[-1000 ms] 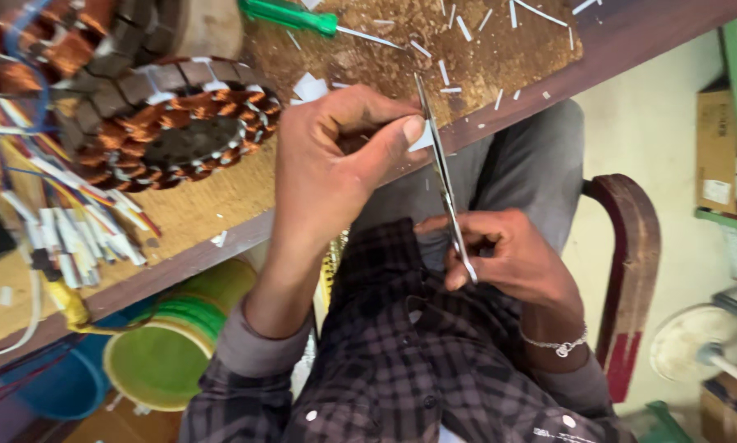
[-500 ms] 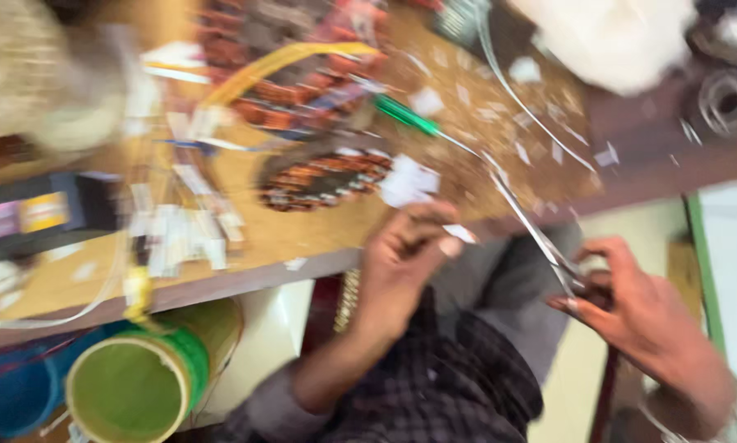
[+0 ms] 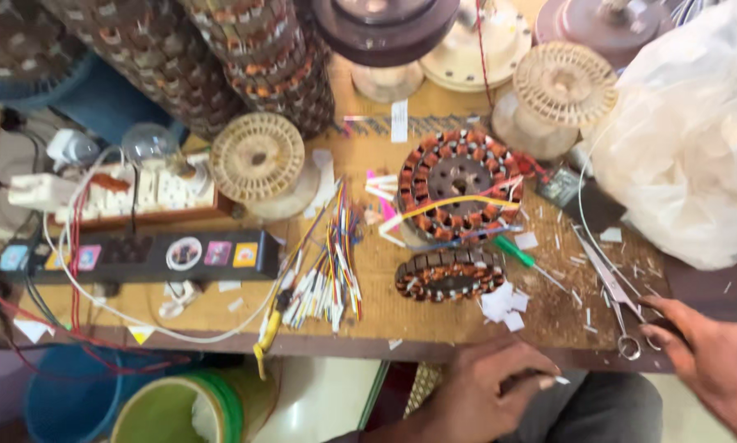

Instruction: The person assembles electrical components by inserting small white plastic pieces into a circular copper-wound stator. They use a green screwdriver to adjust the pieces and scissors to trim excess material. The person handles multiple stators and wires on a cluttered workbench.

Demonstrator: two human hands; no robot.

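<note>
Head camera, looking straight down over the workbench (image 3: 221,316) — cluttered from edge to edge. The right hand (image 3: 713,361) comes in from the lower right corner, partly cut off by the frame, its fingers at the loops of a pair of scissors (image 3: 613,295) that lie flat on the bench with blades pointing up and away; whether the fingers sit inside the loops is hard to make out. The left hand (image 3: 487,390) sits at the near edge of the bench, fingers curled and pinched on a small white slip (image 3: 561,380) (tiny and a bit blurred). Just above it lies a heap of white paper pieces (image 3: 504,303), touching a small copper-wound stator (image 3: 450,275). A green-handled screwdriver (image 3: 522,256) lies between stator and scissors. A larger stator (image 3: 458,184) with a yellow wire across it sits behind. To the left — a fan of coloured wires (image 3: 331,271) and a black power strip (image 3: 139,256). A white plastic bag (image 3: 688,148) fills the right, running out of frame.
</note>
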